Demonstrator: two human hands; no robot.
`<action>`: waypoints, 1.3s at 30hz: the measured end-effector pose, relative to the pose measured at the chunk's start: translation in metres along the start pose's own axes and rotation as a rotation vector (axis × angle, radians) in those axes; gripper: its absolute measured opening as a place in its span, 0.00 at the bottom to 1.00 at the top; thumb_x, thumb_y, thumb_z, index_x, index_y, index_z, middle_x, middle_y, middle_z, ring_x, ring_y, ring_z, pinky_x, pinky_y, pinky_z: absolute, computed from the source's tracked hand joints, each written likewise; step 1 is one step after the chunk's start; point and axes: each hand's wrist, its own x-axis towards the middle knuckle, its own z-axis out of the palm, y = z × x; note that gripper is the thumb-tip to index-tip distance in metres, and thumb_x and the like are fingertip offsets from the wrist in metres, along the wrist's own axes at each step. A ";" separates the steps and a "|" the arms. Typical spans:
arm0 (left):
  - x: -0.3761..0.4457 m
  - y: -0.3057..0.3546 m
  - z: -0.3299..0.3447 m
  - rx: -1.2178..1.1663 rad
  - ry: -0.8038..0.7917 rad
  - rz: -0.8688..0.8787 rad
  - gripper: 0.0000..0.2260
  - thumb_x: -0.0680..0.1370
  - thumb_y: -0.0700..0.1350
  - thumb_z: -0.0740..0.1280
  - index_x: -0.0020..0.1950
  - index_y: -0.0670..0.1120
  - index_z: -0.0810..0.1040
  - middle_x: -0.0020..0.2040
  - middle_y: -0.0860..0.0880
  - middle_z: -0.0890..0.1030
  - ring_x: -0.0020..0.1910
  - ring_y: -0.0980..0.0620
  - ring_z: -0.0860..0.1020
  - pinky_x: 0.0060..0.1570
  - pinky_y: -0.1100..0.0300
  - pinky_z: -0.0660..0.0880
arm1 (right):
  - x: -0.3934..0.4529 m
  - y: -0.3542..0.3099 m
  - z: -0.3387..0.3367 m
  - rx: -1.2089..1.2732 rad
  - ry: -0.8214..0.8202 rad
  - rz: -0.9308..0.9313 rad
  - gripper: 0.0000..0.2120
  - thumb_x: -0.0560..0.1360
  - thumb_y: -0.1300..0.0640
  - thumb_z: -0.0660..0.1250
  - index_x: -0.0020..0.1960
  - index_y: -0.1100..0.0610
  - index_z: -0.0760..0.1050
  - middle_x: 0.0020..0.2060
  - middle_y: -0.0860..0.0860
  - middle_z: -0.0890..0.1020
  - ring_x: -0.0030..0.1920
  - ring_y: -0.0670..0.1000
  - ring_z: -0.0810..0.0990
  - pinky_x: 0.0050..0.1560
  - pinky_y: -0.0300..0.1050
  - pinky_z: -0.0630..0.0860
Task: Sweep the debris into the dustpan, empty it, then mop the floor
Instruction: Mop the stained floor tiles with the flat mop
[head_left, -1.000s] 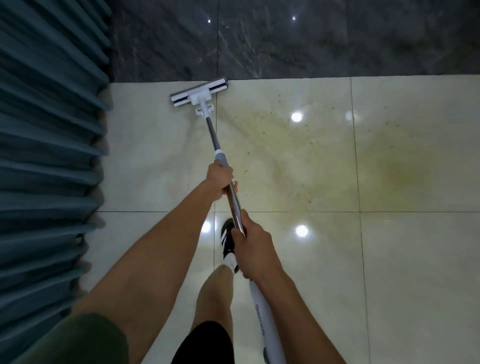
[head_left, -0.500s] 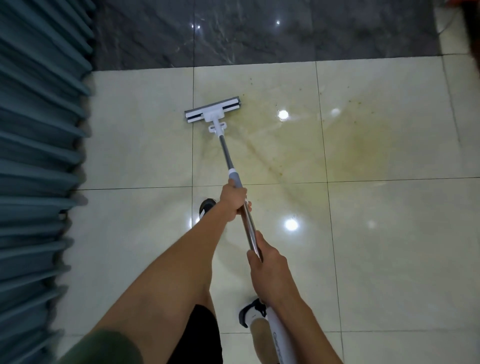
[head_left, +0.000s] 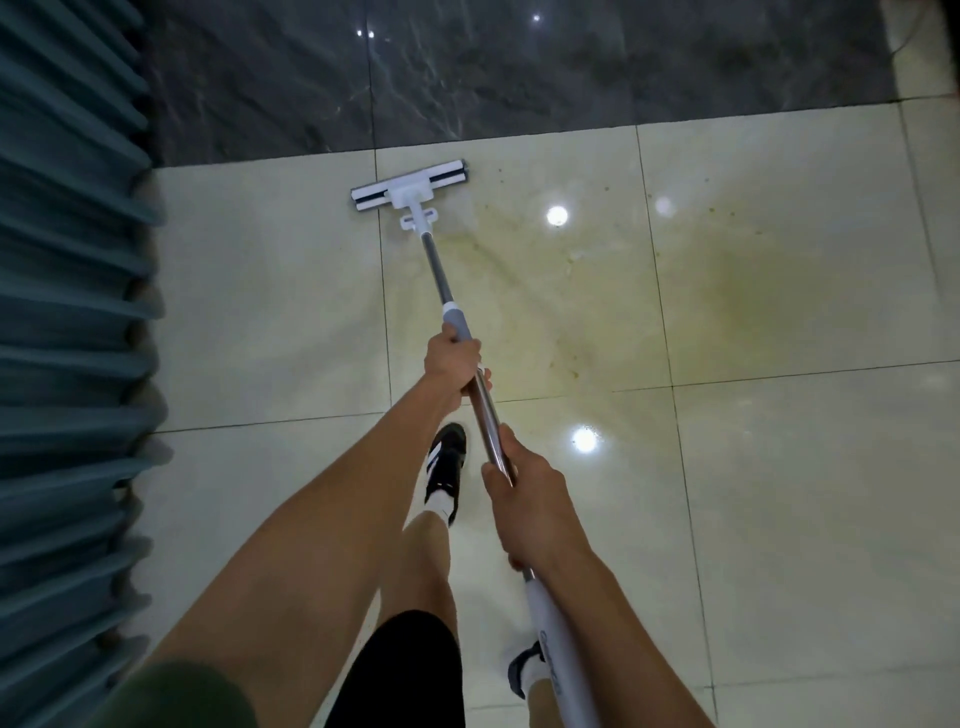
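Our mop (head_left: 470, 364) head rests on the stained cream floor (head_left: 779, 467) near the dark wall (head_left: 519, 67); our left hand (head_left: 451, 361) and right hand (head_left: 522, 506) both grip its pole.

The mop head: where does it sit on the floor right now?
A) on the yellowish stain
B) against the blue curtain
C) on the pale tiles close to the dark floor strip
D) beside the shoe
C: the mop head lies on a pale tile just short of the dark floor strip, left of the yellowish stain.

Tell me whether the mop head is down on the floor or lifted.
Apparently down: the mop head lies flat against the cream tile with no visible gap.
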 end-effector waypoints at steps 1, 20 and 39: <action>0.013 0.018 -0.004 -0.005 -0.003 0.005 0.06 0.82 0.37 0.62 0.59 0.42 0.72 0.44 0.40 0.74 0.28 0.44 0.74 0.29 0.55 0.75 | 0.015 -0.016 0.000 0.016 0.007 -0.004 0.21 0.84 0.54 0.58 0.76 0.42 0.65 0.40 0.46 0.77 0.33 0.45 0.76 0.24 0.31 0.69; 0.048 0.079 0.006 0.121 -0.065 -0.020 0.10 0.82 0.35 0.62 0.62 0.44 0.71 0.42 0.41 0.74 0.27 0.46 0.75 0.26 0.56 0.75 | 0.057 -0.055 -0.001 0.033 0.069 0.058 0.25 0.84 0.51 0.57 0.80 0.44 0.57 0.60 0.55 0.81 0.54 0.55 0.82 0.56 0.53 0.81; -0.178 -0.176 0.108 0.254 -0.183 -0.036 0.17 0.83 0.36 0.62 0.72 0.40 0.67 0.42 0.41 0.74 0.29 0.46 0.75 0.27 0.55 0.75 | -0.189 0.195 -0.034 0.131 0.129 0.043 0.20 0.84 0.55 0.58 0.75 0.45 0.65 0.42 0.48 0.79 0.35 0.46 0.78 0.26 0.32 0.70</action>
